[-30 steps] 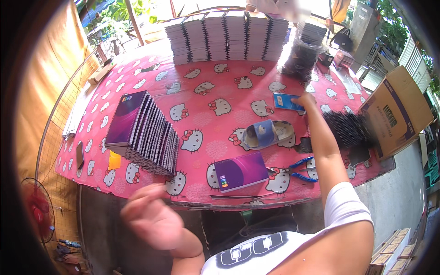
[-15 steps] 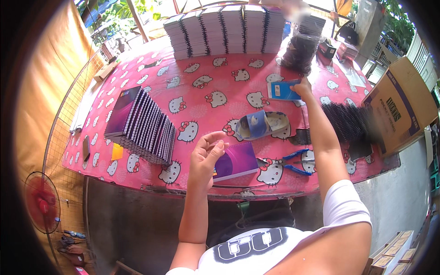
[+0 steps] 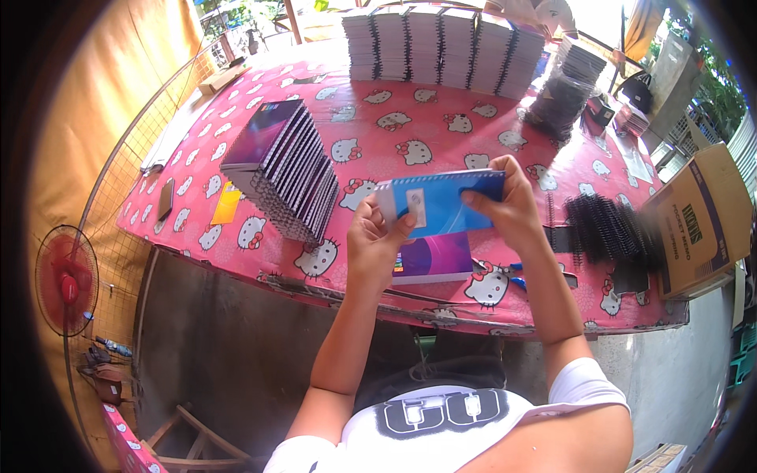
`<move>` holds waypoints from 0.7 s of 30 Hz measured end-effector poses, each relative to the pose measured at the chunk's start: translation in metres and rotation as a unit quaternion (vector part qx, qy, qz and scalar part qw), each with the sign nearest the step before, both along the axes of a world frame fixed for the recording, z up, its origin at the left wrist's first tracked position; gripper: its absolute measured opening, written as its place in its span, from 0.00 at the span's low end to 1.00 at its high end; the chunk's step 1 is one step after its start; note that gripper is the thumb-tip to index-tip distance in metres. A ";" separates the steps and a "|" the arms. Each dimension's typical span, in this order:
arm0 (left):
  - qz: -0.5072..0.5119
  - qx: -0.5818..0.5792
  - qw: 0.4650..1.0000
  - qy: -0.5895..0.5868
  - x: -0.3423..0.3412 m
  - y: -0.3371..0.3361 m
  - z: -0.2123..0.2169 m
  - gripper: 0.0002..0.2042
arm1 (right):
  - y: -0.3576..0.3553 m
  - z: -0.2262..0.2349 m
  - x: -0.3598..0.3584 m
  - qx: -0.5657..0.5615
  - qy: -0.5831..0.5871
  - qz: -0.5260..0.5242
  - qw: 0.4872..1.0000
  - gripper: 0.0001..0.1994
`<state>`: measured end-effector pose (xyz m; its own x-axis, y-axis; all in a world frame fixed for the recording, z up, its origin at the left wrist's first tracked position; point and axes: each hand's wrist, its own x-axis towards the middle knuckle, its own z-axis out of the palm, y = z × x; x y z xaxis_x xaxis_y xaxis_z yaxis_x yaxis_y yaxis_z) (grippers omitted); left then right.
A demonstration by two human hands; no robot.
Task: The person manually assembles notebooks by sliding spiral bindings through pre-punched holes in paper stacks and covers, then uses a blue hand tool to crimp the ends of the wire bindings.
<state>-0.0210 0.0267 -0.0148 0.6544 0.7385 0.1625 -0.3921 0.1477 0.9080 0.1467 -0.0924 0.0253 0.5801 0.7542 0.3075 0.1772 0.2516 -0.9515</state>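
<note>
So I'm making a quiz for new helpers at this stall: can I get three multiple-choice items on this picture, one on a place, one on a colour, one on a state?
1. Where does the purple notebook lie?
A. on the table, below the raised hands
B. on the cardboard box
C. on the floor by the fan

2. What colour is the notebook held up?
A. yellow
B. blue
C. green

3. How is that notebook held?
A. by the left hand alone
B. lying flat, untouched
C. by both hands, above the table

Answers: 1 A, it rests on the pink tablecloth near the front edge. 2 B, its cover is blue. 3 C, the left hand and right hand each take one end.
</note>
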 end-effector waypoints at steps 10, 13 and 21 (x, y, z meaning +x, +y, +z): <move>0.229 0.527 0.800 -0.171 -0.060 0.012 -0.013 0.10 | -0.021 0.017 -0.030 0.122 -0.358 0.145 0.914 0.25; 0.234 0.546 0.780 -0.197 -0.068 0.017 -0.014 0.11 | -0.026 0.019 -0.038 0.142 -0.415 0.129 0.889 0.26; 0.213 0.540 0.795 -0.175 -0.078 0.015 -0.016 0.08 | -0.031 0.014 -0.044 0.130 -0.434 0.097 0.886 0.18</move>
<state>-0.0990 0.0416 -0.0305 0.1579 0.1869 0.9696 -0.4536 -0.8585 0.2393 0.1030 -0.1231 0.0397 -0.0927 0.6526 0.7520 0.7438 0.5475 -0.3834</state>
